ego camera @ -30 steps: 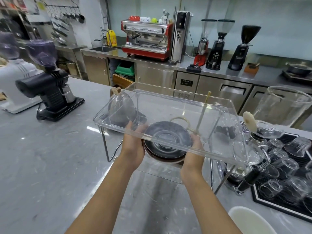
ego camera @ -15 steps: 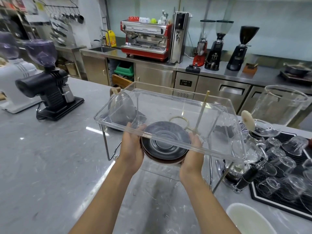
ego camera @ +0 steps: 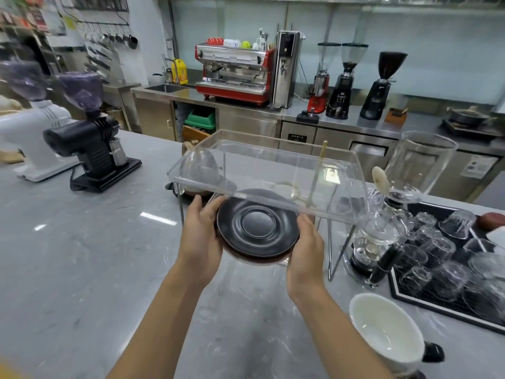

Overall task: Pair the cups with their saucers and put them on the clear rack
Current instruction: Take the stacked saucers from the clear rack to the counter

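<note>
A stack of dark saucers (ego camera: pixel 257 231), black on top and brown beneath, is held between both hands just below the front edge of the clear rack (ego camera: pixel 267 170). My left hand (ego camera: pixel 200 231) grips the stack's left rim and my right hand (ego camera: pixel 307 244) grips its right rim. The rack is a transparent tray on thin metal legs, standing on the grey marble counter. A white cup (ego camera: pixel 388 332) with a dark handle sits at the lower right. The far edge of the stack is hidden behind the rack's front lip.
A black grinder (ego camera: pixel 93 149) and a white grinder (ego camera: pixel 35 138) stand at the left. A glass siphon brewer (ego camera: pixel 382 228) and a black mat of upturned glasses (ego camera: pixel 448 258) crowd the right. A glass server (ego camera: pixel 199 168) sits behind the rack.
Both hands have drawn the saucer stack toward me and lower, from under the rack's tray to below its front edge.
</note>
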Motion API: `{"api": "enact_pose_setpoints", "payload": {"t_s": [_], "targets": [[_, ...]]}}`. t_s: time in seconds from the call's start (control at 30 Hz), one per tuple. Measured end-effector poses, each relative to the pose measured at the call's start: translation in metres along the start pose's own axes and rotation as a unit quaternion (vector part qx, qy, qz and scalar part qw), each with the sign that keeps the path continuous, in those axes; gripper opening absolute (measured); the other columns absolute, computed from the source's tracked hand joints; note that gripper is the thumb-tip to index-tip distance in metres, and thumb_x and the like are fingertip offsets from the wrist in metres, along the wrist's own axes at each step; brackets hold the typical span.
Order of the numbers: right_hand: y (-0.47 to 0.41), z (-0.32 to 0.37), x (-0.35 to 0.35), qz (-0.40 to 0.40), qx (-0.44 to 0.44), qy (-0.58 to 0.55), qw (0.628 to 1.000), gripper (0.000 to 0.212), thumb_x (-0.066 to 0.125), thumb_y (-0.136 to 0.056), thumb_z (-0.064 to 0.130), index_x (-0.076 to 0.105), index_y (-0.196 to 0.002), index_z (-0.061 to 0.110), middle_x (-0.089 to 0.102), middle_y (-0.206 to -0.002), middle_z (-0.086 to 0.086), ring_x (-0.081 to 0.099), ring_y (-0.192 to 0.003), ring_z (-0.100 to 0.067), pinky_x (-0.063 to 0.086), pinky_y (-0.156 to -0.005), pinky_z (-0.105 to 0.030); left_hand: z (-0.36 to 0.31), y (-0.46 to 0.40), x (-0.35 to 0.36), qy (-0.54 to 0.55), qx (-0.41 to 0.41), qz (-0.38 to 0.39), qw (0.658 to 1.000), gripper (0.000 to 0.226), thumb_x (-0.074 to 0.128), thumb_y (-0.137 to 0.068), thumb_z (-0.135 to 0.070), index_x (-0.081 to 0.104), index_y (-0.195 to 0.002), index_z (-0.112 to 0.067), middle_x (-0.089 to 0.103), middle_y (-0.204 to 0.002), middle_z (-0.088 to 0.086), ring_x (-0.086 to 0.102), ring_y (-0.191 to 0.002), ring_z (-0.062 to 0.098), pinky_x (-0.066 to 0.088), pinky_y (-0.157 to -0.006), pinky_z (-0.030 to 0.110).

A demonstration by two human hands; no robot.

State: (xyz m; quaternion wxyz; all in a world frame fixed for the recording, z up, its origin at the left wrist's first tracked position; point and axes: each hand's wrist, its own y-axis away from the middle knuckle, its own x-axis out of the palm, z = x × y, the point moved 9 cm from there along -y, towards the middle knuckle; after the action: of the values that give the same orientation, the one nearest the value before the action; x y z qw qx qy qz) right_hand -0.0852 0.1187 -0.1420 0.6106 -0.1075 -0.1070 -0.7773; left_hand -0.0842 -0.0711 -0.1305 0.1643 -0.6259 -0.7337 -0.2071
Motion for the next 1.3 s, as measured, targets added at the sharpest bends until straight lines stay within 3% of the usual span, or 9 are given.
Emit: {"api": "enact_pose_setpoints", "payload": {"t_s": [0.13, 0.3, 0.4, 0.5, 0.6, 0.7, 0.87, 1.1, 1.3], "targets": [[0.033, -0.003, -0.007, 0.024, -0.002, 0.003, 1.000, 0.044, 0.045, -0.102, 0.025, 0.049, -0.146, 0.022, 0.053, -0.134, 0.023, 0.047, -0.125, 0.008, 0.033, -0.092, -0.010, 0.002, 0.036, -0.014, 0.012, -0.005, 0.000, 1.000, 0.066, 0.018, -0.106, -0.050, 0.056, -0.141, -0.008, 0.066, -0.137, 0.014, 0.059, -0.130, 0.029, 0.037, -0.116, 0.047], [0.070, -0.009, -0.019, 0.041, -0.011, 0.014, 0.999, 0.047, 0.048, -0.100, 0.025, 0.048, -0.146, 0.023, 0.054, -0.130, 0.029, 0.045, -0.115, 0.021, 0.034, -0.104, -0.016, 0.015, 0.078, -0.026, 0.014, -0.008, 0.005, 1.000, 0.069, 0.020, -0.104, -0.055, 0.079, -0.111, -0.020, 0.075, -0.123, 0.009, 0.069, -0.118, 0.023, 0.047, -0.097, 0.040], [0.089, -0.016, -0.032, 0.038, -0.022, 0.025, 0.999, 0.049, 0.050, -0.095, 0.027, 0.050, -0.144, 0.025, 0.060, -0.115, 0.041, 0.048, -0.109, 0.030, 0.035, -0.100, -0.012, 0.028, 0.097, -0.034, 0.018, -0.019, -0.016, 1.000, 0.063, 0.021, -0.104, -0.055, 0.065, -0.126, -0.017, 0.074, -0.125, 0.007, 0.067, -0.120, 0.024, 0.046, -0.098, 0.041], [0.104, -0.028, -0.050, 0.025, -0.017, 0.034, 0.999, 0.044, 0.050, -0.098, 0.021, 0.053, -0.141, 0.029, 0.062, -0.115, 0.039, 0.051, -0.109, 0.028, 0.038, -0.097, -0.009, 0.047, 0.112, -0.036, 0.014, -0.036, -0.013, 0.999, 0.064, 0.020, -0.105, -0.053, 0.072, -0.120, -0.018, 0.075, -0.124, 0.007, 0.069, -0.118, 0.022, 0.045, -0.096, 0.040], [0.118, -0.042, -0.071, 0.007, -0.004, 0.031, 0.999, 0.044, 0.052, -0.098, 0.019, 0.053, -0.142, 0.027, 0.059, -0.123, 0.036, 0.052, -0.109, 0.027, 0.041, -0.088, -0.004, 0.069, 0.127, -0.041, 0.006, -0.060, -0.025, 0.998, 0.061, 0.021, -0.105, -0.053, 0.061, -0.133, -0.016, 0.074, -0.126, 0.007, 0.067, -0.120, 0.023, 0.045, -0.099, 0.042], [0.131, -0.054, -0.089, -0.005, 0.009, 0.025, 1.000, 0.045, 0.052, -0.098, 0.016, 0.054, -0.141, 0.026, 0.059, -0.132, 0.027, 0.052, -0.118, 0.020, 0.038, -0.101, -0.014, 0.092, 0.140, -0.046, 0.002, -0.079, -0.026, 0.997, 0.060, 0.022, -0.105, -0.053, 0.059, -0.134, -0.015, 0.073, -0.128, 0.009, 0.066, -0.121, 0.023, 0.044, -0.101, 0.042], [0.149, -0.077, -0.121, -0.028, 0.034, 0.031, 0.999, 0.045, 0.052, -0.099, 0.012, 0.054, -0.142, 0.022, 0.058, -0.140, 0.017, 0.053, -0.125, 0.008, 0.040, -0.105, -0.021, 0.127, 0.158, -0.055, 0.004, -0.122, -0.033, 0.992, 0.059, 0.026, -0.105, -0.051, 0.064, -0.132, -0.015, 0.073, -0.127, 0.008, 0.066, -0.121, 0.023, 0.043, -0.101, 0.042], [0.171, -0.100, -0.149, -0.033, 0.058, 0.080, 0.995, 0.044, 0.051, -0.100, 0.013, 0.055, -0.142, 0.023, 0.059, -0.139, 0.018, 0.052, -0.128, 0.007, 0.040, -0.109, -0.025, 0.163, 0.177, -0.073, -0.004, -0.171, -0.052, 0.984, 0.056, 0.029, -0.105, -0.049, 0.063, -0.133, -0.014, 0.073, -0.128, 0.006, 0.064, -0.123, 0.024, 0.045, -0.100, 0.042], [0.178, -0.112, -0.163, -0.036, 0.071, 0.100, 0.992, 0.043, 0.051, -0.100, 0.013, 0.053, -0.139, 0.032, 0.060, -0.130, 0.030, 0.052, -0.119, 0.018, 0.043, -0.097, -0.010, 0.181, 0.185, -0.079, -0.007, -0.196, -0.056, 0.979, 0.055, 0.029, -0.106, -0.047, 0.066, -0.131, -0.015, 0.073, -0.129, 0.006, 0.067, -0.120, 0.022, 0.045, -0.101, 0.043]]}}
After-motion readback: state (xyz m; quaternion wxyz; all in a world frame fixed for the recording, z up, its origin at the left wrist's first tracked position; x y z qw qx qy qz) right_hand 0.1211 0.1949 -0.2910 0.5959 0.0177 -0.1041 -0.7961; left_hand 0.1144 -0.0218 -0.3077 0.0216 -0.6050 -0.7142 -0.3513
